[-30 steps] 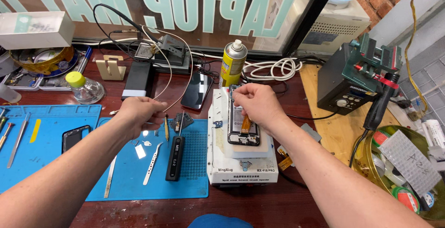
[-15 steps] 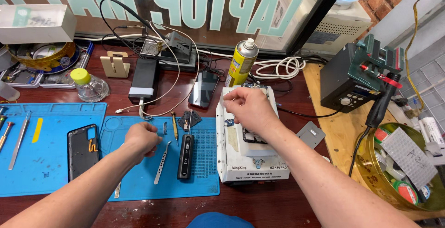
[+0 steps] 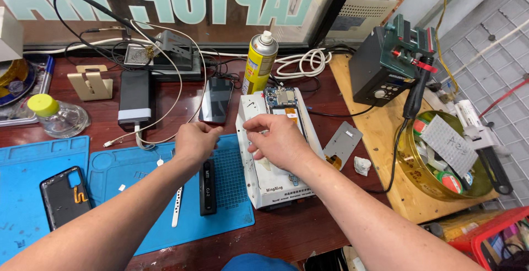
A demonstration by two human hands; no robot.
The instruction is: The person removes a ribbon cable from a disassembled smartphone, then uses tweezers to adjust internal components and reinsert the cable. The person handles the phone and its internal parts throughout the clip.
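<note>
Head view: right hand (image 3: 278,141) rests with fingers curled and pinched on an opened phone (image 3: 285,111) lying atop a white box-shaped heating plate (image 3: 264,180). Left hand (image 3: 194,141), loosely closed, hovers just left of the plate; whether it holds anything cannot be told. Ribbed blue rubber mat (image 3: 231,194) underlies the plate's left edge; yellow spray can (image 3: 259,64) stands behind.

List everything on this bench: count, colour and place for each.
white heating platform: 1, white, centre
opened phone with exposed board: 1, on the platform
yellow spray can: 1, behind the platform
blue silicone mats: 2, left front
black phone back cover: 1, left mat
black bar tool: 1, right mat
black phone with dark screen: 1, behind the mat
black soldering station: 1, right
clear bottle with yellow cap: 1, left
left hand: over the mat's back edge
right hand: on the platform
</note>
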